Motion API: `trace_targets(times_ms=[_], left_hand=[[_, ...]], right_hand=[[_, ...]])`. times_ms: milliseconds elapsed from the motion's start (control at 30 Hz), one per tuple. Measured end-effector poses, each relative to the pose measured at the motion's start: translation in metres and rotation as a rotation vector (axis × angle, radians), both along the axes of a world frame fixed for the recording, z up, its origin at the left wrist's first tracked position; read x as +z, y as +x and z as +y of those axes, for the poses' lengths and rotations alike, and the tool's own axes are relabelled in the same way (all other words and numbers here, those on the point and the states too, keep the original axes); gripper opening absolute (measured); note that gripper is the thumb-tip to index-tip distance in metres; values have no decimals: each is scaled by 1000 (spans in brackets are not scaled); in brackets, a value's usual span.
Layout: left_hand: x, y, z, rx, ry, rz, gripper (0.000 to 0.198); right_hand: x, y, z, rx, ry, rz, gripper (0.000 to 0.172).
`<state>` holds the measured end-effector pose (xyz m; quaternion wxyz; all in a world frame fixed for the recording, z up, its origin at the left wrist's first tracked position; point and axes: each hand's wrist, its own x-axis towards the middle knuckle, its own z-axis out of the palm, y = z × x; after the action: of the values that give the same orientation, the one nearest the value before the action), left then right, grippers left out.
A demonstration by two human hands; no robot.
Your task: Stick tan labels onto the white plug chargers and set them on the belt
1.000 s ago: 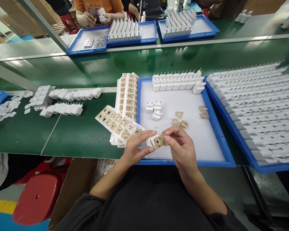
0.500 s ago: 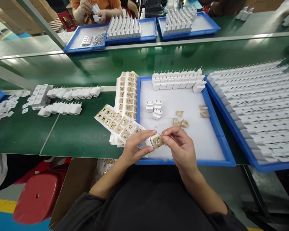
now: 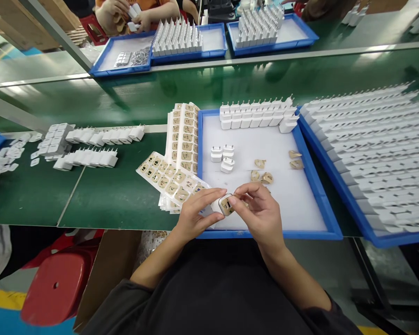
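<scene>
My left hand (image 3: pixel 194 211) grips a white plug adapter (image 3: pixel 215 205) between thumb and fingers, above the near edge of the blue-rimmed tray (image 3: pixel 314 200). A tan sticker (image 3: pixel 225 205) with small cut-outs covers the adapter's end face. My right hand (image 3: pixel 261 211) is closed at that face, its thumb pressing the sticker's right edge; the other fingers are curled behind. Sheets of tan stickers (image 3: pixel 167 174) lie left of the tray, partly tucked under my left hand. Inside the tray, loose tan pieces (image 3: pixel 266 177) lie beyond my right hand, and three white adapters (image 3: pixel 226 164) stand nearby.
Rows of white adapters (image 3: pixel 258 114) line the tray's far side. A second blue tray (image 3: pixel 335 163), full of adapters, sits at the right. More adapters (image 3: pixel 87 158) stand on the green bench at left. Across the bench, a person's hands (image 3: pixel 139 18) hold white parts. A red stool (image 3: pixel 52 288) is below left.
My right thumb has moved left, from the sticker's outer edge onto its face, hiding more of it. My left hand keeps the adapter in nearly the same place.
</scene>
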<state>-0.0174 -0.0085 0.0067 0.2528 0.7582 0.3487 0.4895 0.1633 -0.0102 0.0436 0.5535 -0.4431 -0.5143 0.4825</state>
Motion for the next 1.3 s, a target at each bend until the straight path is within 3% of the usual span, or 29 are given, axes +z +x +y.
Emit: trace_targets(times_ms=[167, 300, 400, 500, 600, 733, 867, 1067, 1300], left_hand=[[0, 0, 0, 12, 7, 1, 48], [-4, 1, -1, 18, 1, -28, 48], [-11, 1, -2, 22, -25, -95, 48], [-18, -1, -3, 55, -85, -131, 47], [-20, -4, -3, 74, -74, -140, 48], [-13, -1, -1, 122, 49, -103, 49], [-4, 5, 2, 152, 193, -31, 45], [1, 6, 2, 170, 259, 29, 41], [-3, 6, 1, 175, 267, 37, 44]], right_hand=[[-1, -1, -1, -13, 37, -81, 9], [1, -3, -1, -66, 139, -275, 11], [3, -2, 2, 12, 152, -319, 20], [0, 2, 5, 219, 42, -198, 28], [-8, 4, 7, 336, -59, 25, 24], [-20, -2, 8, 264, -80, 192, 11], [-19, -12, 6, 205, -102, 253, 3], [-15, -16, 6, 208, -95, 277, 5], [-22, -17, 7, 166, -64, 281, 8]])
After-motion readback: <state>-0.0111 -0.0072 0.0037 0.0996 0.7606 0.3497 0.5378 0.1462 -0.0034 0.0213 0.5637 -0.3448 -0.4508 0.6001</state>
